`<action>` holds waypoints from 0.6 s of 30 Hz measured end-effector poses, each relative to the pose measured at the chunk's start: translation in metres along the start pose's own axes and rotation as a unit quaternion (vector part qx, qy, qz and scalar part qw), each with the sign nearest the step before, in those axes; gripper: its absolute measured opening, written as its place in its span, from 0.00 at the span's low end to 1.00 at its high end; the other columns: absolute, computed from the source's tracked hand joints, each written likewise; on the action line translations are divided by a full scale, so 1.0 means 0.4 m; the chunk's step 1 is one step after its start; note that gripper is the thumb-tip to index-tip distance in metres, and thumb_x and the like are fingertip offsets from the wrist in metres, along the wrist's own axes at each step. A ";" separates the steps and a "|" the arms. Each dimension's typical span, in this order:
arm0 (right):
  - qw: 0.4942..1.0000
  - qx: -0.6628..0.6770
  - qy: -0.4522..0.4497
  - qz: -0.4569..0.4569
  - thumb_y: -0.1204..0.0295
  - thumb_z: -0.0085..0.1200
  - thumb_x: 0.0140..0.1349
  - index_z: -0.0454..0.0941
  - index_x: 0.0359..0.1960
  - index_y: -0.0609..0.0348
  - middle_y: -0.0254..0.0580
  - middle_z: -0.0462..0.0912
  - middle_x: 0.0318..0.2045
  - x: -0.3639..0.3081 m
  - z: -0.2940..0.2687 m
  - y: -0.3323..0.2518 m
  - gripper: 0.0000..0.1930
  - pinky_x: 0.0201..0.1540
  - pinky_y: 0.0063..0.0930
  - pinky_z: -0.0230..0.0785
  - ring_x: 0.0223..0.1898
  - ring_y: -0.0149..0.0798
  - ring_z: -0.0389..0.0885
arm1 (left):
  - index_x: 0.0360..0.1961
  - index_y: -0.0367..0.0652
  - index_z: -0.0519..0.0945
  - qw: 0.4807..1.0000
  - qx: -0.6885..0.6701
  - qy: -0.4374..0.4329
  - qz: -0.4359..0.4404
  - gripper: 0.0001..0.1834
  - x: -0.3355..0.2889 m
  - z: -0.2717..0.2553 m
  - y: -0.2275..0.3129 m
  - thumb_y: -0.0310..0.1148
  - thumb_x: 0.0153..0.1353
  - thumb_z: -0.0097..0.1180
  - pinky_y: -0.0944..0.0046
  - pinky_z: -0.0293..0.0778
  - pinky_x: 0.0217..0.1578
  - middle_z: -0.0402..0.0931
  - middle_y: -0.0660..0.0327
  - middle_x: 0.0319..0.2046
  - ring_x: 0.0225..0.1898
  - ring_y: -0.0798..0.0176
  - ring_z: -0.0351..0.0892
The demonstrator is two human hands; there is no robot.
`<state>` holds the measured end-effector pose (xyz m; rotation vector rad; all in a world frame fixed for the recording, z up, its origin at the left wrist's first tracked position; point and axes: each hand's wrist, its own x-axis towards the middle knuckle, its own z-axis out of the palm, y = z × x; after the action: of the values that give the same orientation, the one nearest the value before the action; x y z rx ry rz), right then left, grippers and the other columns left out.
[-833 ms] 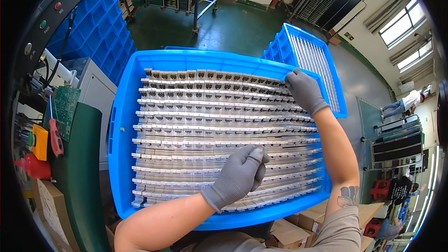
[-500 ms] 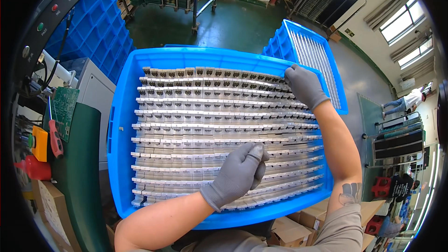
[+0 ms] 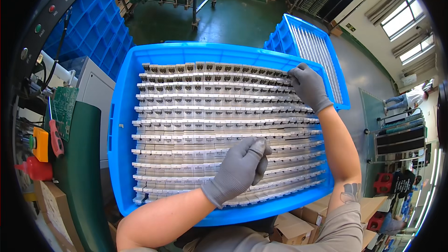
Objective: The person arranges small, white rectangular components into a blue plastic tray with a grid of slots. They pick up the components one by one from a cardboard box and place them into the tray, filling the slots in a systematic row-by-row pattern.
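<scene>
A large blue plastic crate [image 3: 122,158] holds many pale grey, block-like parts [image 3: 186,126] packed in long rows. The parts in the far rows show dark openings. Over the nearer middle of the rows is my left hand [image 3: 239,170], in a grey glove, its fingers curled and thumb pressed against them. Whatever it may hold is hidden. My right hand [image 3: 310,87], also gloved in grey, is at the far right end of the rows by the crate wall. Its fingers are pinched together at the end parts, and I cannot make out what lies between them.
A second blue crate [image 3: 337,65] with pale strips stands beyond at the right. Blue crates [image 3: 88,28] are stacked at the far left. A screwdriver [image 3: 56,139] and a green circuit board [image 3: 65,105] lie at the left. Cardboard boxes [image 3: 291,228] sit near me; a person [image 3: 413,98] is far right.
My right hand has shifted slightly right and nearer along the crate's far right end. The left hand stays curled in almost the same place. The view has tilted slightly.
</scene>
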<state>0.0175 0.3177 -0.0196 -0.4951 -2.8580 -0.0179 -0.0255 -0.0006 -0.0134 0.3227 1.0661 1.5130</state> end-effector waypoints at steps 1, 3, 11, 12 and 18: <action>1.000 0.007 0.010 0.004 0.73 0.56 0.64 0.85 0.40 0.54 0.42 0.82 0.40 -0.002 0.002 0.001 0.07 0.45 0.43 0.78 0.42 0.50 0.83 | 0.42 0.39 0.75 1.000 0.001 0.001 0.000 0.20 -0.001 0.000 0.002 0.45 0.79 0.41 0.70 0.62 0.17 0.69 0.63 0.20 0.17 0.71 0.64; 1.000 0.018 0.024 -0.004 0.75 0.56 0.63 0.85 0.41 0.54 0.42 0.82 0.41 -0.003 0.005 0.000 0.08 0.46 0.43 0.78 0.43 0.50 0.83 | 0.42 0.39 0.75 1.000 -0.001 0.001 0.000 0.20 0.000 0.000 0.003 0.46 0.79 0.42 0.70 0.62 0.17 0.69 0.63 0.20 0.17 0.71 0.64; 0.997 0.001 0.042 -0.060 0.80 0.56 0.55 0.86 0.42 0.57 0.39 0.85 0.46 -0.013 0.012 -0.002 0.13 0.55 0.41 0.75 0.49 0.47 0.81 | 0.43 0.39 0.75 1.000 -0.002 0.007 0.011 0.20 0.001 -0.004 0.010 0.46 0.78 0.43 0.70 0.62 0.18 0.69 0.63 0.20 0.17 0.71 0.64; 0.998 0.002 0.039 -0.057 0.80 0.56 0.54 0.86 0.41 0.56 0.39 0.85 0.47 -0.014 0.012 -0.003 0.13 0.55 0.41 0.74 0.50 0.47 0.81 | 0.43 0.39 0.75 1.000 -0.004 0.007 0.014 0.20 0.001 -0.004 0.010 0.47 0.78 0.44 0.70 0.62 0.18 0.69 0.63 0.20 0.17 0.71 0.64; 0.996 0.022 0.054 -0.066 0.80 0.56 0.53 0.87 0.40 0.55 0.37 0.86 0.45 -0.019 0.018 0.004 0.13 0.55 0.41 0.74 0.49 0.47 0.80 | 0.42 0.40 0.75 0.999 -0.024 0.004 0.036 0.21 0.000 -0.008 0.004 0.49 0.76 0.47 0.70 0.62 0.18 0.69 0.63 0.20 0.17 0.71 0.65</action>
<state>0.0233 0.3169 -0.0284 -0.2854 -2.7726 -0.0041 -0.0289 -0.0017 -0.0140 0.3246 1.0311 1.6025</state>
